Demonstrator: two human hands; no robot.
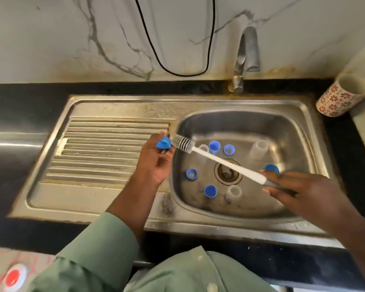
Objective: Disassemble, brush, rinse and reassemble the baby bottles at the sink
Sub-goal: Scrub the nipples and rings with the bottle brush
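My left hand (pixel 156 159) holds a small blue bottle cap (pixel 163 143) at the left rim of the sink basin (pixel 303 131). My right hand (pixel 299 188) grips the grey handle of a white bottle brush (pixel 219 160). The brush's bristle head (pixel 182 143) touches the blue cap. Down in the basin lie several blue caps and rings (pixel 214 146) and three clear bottle bodies, one at the back right (pixel 259 149), one near the front (pixel 234 192) and one under the brush shaft (pixel 202 150).
The drain (pixel 228 171) sits in the middle of the basin. A ribbed draining board (pixel 105 150) lies to the left. The tap (pixel 246 57) stands behind the basin, with no water visibly running. A red-flowered cup (pixel 343 95) stands on the black counter at the right.
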